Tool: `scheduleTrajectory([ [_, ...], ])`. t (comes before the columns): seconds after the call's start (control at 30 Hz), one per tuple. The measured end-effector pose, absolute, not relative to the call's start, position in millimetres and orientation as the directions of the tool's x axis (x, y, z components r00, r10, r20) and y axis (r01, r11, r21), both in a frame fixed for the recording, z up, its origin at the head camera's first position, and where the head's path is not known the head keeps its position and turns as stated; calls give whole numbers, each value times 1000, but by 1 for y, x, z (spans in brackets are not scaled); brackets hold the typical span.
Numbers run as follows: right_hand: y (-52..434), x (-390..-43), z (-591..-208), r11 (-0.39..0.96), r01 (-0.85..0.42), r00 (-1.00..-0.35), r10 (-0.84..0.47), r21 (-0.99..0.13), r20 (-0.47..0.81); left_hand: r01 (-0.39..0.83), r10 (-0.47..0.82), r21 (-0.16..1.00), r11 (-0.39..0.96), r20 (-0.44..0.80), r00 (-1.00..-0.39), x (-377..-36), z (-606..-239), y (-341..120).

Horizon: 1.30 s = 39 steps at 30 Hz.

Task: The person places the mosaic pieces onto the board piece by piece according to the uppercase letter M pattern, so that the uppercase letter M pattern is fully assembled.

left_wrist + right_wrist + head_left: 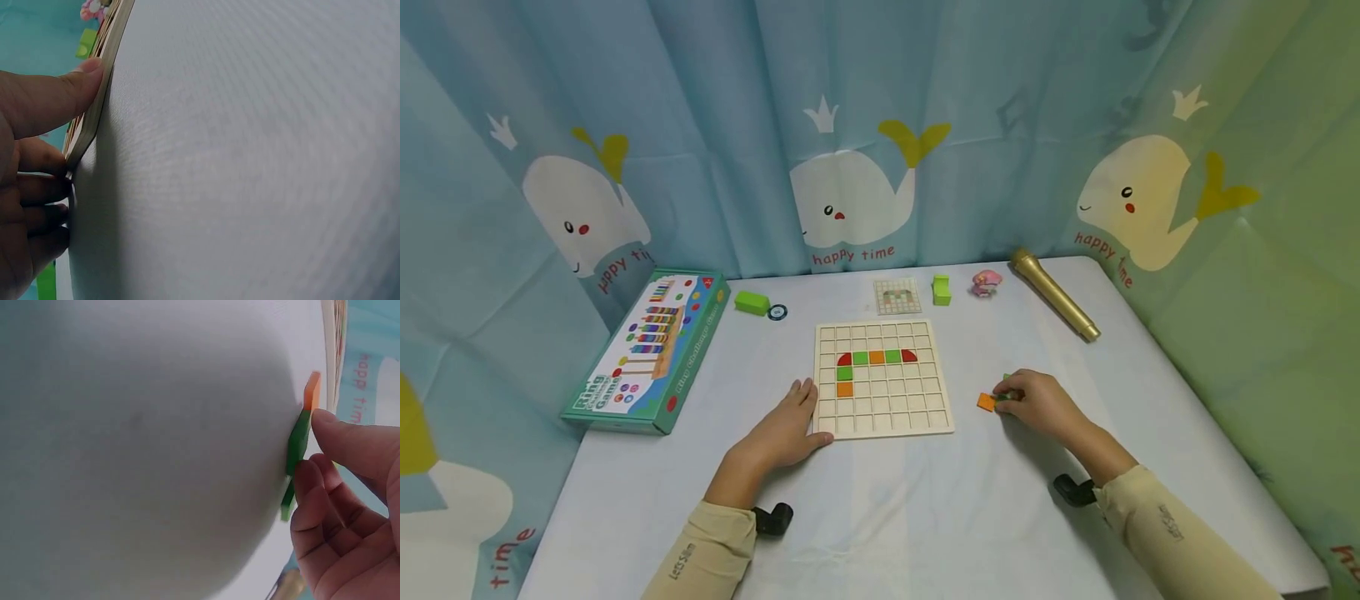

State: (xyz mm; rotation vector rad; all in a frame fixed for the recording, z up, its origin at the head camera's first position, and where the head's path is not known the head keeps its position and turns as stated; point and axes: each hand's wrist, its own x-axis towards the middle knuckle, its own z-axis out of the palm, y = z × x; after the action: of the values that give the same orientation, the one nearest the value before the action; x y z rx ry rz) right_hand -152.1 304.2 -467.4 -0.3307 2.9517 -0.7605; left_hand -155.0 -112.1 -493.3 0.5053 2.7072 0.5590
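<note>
Green tile point(1004, 392) lies right of the wooden board point(883, 380), under your right hand point(1037, 402), fingertips pinching it; orange tile point(986, 402) is between. Your left hand point(786, 429) rests flat against the board's left edge.

Right hand point(1037, 404) covers most of the green tiles point(299, 440); their count unclear. Small pattern card point(897, 296) too small to read. Both sleeves cut off at frame bottom.

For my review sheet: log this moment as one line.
left hand: steadies grid board | right hand: on green tile, orange tile beside
</note>
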Motion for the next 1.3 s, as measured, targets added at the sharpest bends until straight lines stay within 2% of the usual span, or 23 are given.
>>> scheduleTrajectory([
  [0.3, 311, -151, -473, 852, -132, -978, -195, -506, -75, 275, 405, 437, 856, -239, -883, -154, -492, -112],
  [0.57, 306, -149, -473, 853, -145, -982, -185, -501, -30, 273, 403, 441, 855, -232, -886, -153, -493, -112],
  [0.77, 304, -151, -472, 831, -131, -985, -170, -541, -22, 281, 411, 448, 849, -225, -883, -154, -493, -113],
  [1.3, 281, -178, -461, 803, -148, -982, -186, -577, -7, 278, 409, 449, 849, -226, -884, -154, -493, -113],
])
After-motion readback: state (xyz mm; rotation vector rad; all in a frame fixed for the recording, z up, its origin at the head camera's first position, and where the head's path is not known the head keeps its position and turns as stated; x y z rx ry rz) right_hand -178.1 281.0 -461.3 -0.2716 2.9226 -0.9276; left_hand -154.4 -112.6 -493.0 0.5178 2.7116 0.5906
